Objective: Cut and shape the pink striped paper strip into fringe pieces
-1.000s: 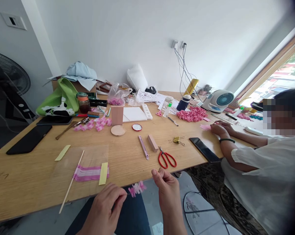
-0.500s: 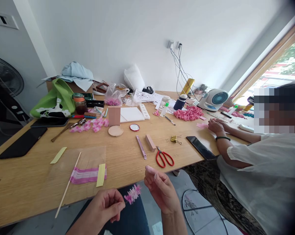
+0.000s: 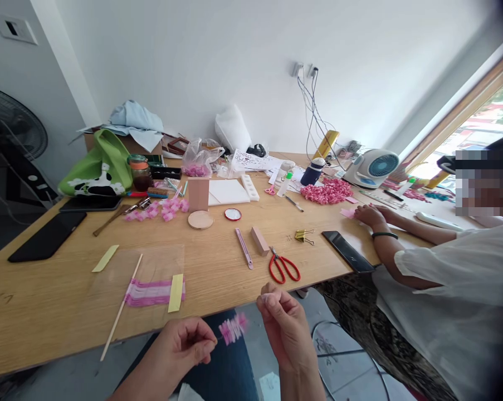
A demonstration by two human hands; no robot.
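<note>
My left hand (image 3: 188,345) is pinched shut around a thin thread or wire. That line leads into a blurred pink fringed strip (image 3: 233,328), which hangs in the air between my hands over my dark jeans. My right hand (image 3: 282,320) is raised just right of the strip, with thumb and fingertips pressed together. Anything small between those fingertips is hidden or too blurred to tell. Both hands are just beyond the front edge of the wooden table (image 3: 50,301).
On the table lie a clear plastic sheet (image 3: 151,267) with a pink-and-white strip, a bamboo stick (image 3: 121,306), red-handled scissors (image 3: 283,268) and a black phone (image 3: 348,251). A co-worker's hands (image 3: 370,216) rest at the right near a heap of pink pieces (image 3: 326,191).
My right hand has returned from a more open, tilted pose to a pinch near the strip. The strip has shifted slightly, and the view has moved a little.
</note>
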